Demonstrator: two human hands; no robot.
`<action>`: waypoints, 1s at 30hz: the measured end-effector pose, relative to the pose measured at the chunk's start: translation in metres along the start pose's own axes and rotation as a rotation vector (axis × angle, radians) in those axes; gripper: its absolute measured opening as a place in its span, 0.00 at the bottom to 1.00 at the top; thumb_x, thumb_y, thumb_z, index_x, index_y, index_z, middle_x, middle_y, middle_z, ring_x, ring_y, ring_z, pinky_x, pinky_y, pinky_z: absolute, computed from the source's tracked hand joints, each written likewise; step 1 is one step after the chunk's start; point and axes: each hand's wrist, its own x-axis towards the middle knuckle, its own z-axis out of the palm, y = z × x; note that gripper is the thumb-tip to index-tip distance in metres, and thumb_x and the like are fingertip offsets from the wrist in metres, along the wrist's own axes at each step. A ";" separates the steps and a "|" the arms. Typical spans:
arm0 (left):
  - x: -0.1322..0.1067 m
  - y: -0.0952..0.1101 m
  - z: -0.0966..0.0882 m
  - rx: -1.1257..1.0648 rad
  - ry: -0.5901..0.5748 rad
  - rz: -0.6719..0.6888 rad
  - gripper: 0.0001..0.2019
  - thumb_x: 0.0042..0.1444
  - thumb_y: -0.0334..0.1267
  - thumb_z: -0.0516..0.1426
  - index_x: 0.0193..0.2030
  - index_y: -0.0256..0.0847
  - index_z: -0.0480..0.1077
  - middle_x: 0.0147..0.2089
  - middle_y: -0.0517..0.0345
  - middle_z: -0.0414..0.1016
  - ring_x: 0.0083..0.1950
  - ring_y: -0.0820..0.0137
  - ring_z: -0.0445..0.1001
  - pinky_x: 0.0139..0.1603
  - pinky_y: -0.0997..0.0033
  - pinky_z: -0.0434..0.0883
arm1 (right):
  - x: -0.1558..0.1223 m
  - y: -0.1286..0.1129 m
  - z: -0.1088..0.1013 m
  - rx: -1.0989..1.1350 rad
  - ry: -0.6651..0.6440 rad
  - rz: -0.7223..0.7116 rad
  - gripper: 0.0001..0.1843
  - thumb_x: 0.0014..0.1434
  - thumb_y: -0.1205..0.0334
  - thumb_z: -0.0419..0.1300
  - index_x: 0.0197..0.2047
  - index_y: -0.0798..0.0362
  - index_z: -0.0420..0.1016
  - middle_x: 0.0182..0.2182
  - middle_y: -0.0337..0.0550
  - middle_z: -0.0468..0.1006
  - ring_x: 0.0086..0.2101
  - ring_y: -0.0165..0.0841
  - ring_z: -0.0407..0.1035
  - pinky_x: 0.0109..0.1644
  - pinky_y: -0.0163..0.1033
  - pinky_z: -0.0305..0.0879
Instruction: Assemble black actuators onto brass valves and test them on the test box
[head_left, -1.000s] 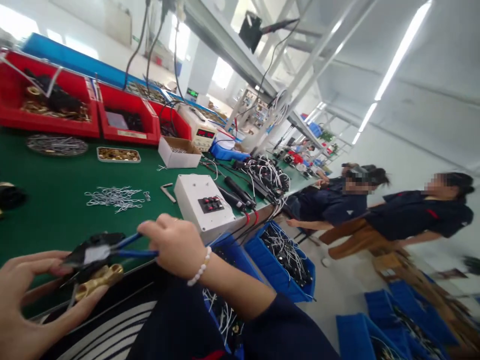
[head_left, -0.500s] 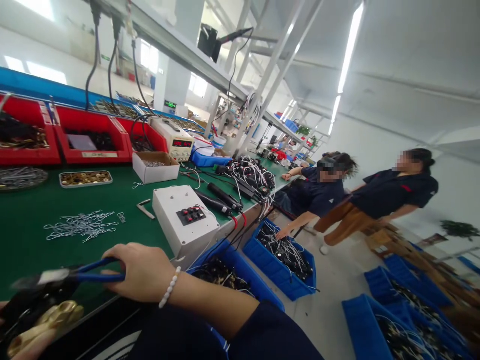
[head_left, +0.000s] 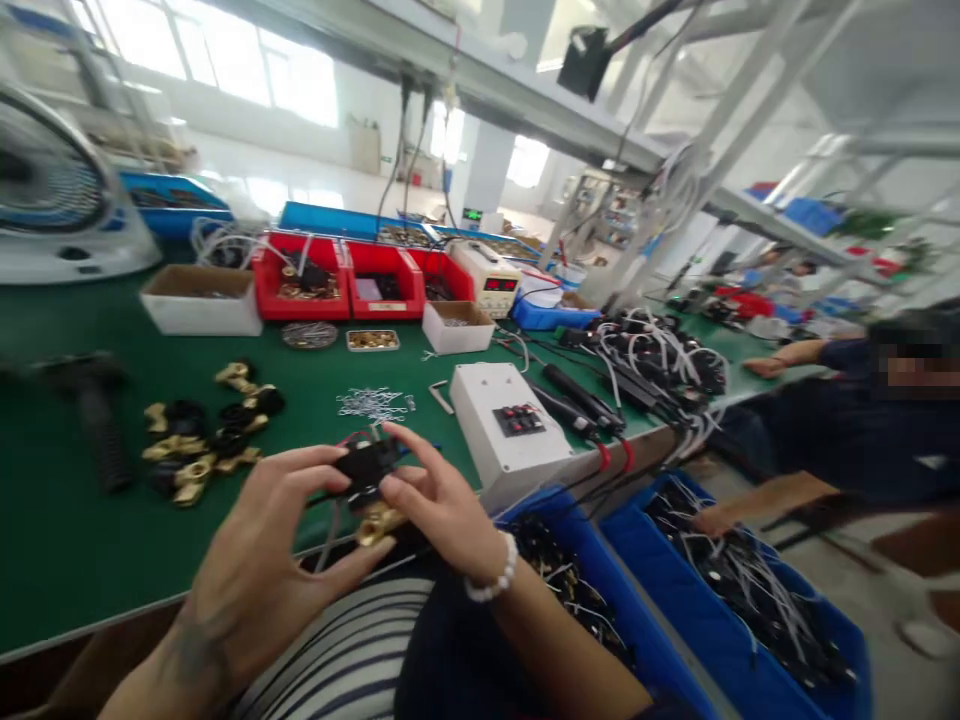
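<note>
Over the bench's front edge, both my hands are on a valve with a black body (head_left: 366, 468) and a brass fitting (head_left: 375, 524). My left hand (head_left: 281, 540) grips it from the left, fingers on the black part and thumb beneath the brass. On the other side my right hand (head_left: 450, 520), with a white bead bracelet, has its thumb and fingers around the valve. A bit of blue shows behind the right fingers; what it belongs to is mostly hidden. Just beyond lie several thin metal clips (head_left: 371, 404). Several black-and-brass parts (head_left: 191, 450) lie to the left.
A white switch box (head_left: 499, 420) and a bent metal piece (head_left: 441, 397) are at right. Red bins (head_left: 304, 280), a power supply (head_left: 484, 280) and a fan (head_left: 56, 190) stand behind. Blue crates (head_left: 637, 600) sit below; a co-worker's hand (head_left: 716, 518) reaches into one.
My view has swung left. My right hand, earlier holding blue-handled pliers out to the left, is now at the valve. My left hand has come into fuller view with the valve.
</note>
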 end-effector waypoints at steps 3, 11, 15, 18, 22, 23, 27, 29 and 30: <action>0.008 0.013 -0.001 0.085 -0.064 0.070 0.19 0.58 0.52 0.61 0.48 0.43 0.64 0.55 0.48 0.70 0.57 0.56 0.69 0.55 0.54 0.73 | -0.009 -0.009 0.002 0.143 0.029 -0.041 0.34 0.59 0.52 0.66 0.63 0.47 0.57 0.41 0.40 0.80 0.40 0.36 0.78 0.49 0.45 0.75; 0.010 0.032 -0.012 -0.036 -0.065 0.069 0.04 0.66 0.35 0.55 0.47 0.45 0.66 0.59 0.55 0.69 0.63 0.70 0.66 0.66 0.69 0.66 | -0.020 -0.018 0.009 0.086 0.104 -0.117 0.32 0.56 0.48 0.69 0.60 0.42 0.62 0.47 0.43 0.78 0.47 0.40 0.76 0.52 0.52 0.74; 0.010 0.038 -0.009 -0.049 0.015 0.069 0.06 0.64 0.28 0.56 0.44 0.43 0.67 0.56 0.57 0.71 0.61 0.72 0.68 0.65 0.71 0.66 | -0.024 -0.019 0.015 0.124 0.134 -0.160 0.27 0.58 0.51 0.69 0.57 0.42 0.64 0.46 0.41 0.79 0.47 0.38 0.76 0.53 0.49 0.74; 0.010 0.042 -0.007 -0.059 0.044 0.065 0.06 0.63 0.27 0.56 0.42 0.42 0.68 0.56 0.55 0.72 0.60 0.70 0.70 0.64 0.70 0.67 | -0.026 -0.018 0.019 0.176 0.163 -0.185 0.25 0.59 0.54 0.69 0.56 0.43 0.65 0.47 0.42 0.80 0.47 0.38 0.76 0.53 0.46 0.74; 0.012 0.043 -0.006 -0.069 0.090 0.077 0.05 0.62 0.26 0.57 0.41 0.40 0.70 0.55 0.53 0.73 0.59 0.70 0.71 0.63 0.70 0.68 | -0.027 -0.017 0.022 0.194 0.194 -0.185 0.23 0.59 0.56 0.69 0.55 0.42 0.67 0.49 0.41 0.79 0.47 0.37 0.76 0.52 0.43 0.74; 0.012 0.043 -0.005 -0.074 0.102 0.078 0.05 0.61 0.25 0.57 0.41 0.39 0.70 0.54 0.53 0.73 0.59 0.70 0.71 0.63 0.71 0.67 | -0.027 -0.017 0.022 0.198 0.199 -0.179 0.23 0.59 0.56 0.69 0.55 0.41 0.67 0.49 0.41 0.80 0.47 0.37 0.76 0.51 0.42 0.74; 0.007 0.042 0.000 -0.127 0.099 0.015 0.06 0.61 0.25 0.58 0.41 0.40 0.69 0.55 0.55 0.73 0.59 0.73 0.71 0.64 0.74 0.65 | -0.025 -0.015 0.023 0.217 0.217 -0.145 0.24 0.58 0.56 0.70 0.55 0.41 0.68 0.47 0.39 0.81 0.46 0.37 0.76 0.51 0.42 0.74; 0.005 0.039 0.004 -0.240 0.131 -0.109 0.10 0.60 0.28 0.59 0.46 0.43 0.69 0.58 0.55 0.72 0.62 0.70 0.69 0.65 0.70 0.65 | -0.023 -0.013 0.026 0.238 0.216 -0.134 0.24 0.58 0.55 0.70 0.55 0.41 0.68 0.46 0.39 0.81 0.45 0.38 0.76 0.50 0.42 0.74; 0.004 0.038 0.006 -0.339 0.166 -0.207 0.14 0.59 0.31 0.61 0.50 0.44 0.68 0.60 0.54 0.70 0.64 0.67 0.67 0.66 0.67 0.64 | -0.021 -0.012 0.028 0.251 0.211 -0.136 0.24 0.58 0.54 0.69 0.55 0.41 0.67 0.45 0.39 0.81 0.45 0.38 0.77 0.49 0.42 0.74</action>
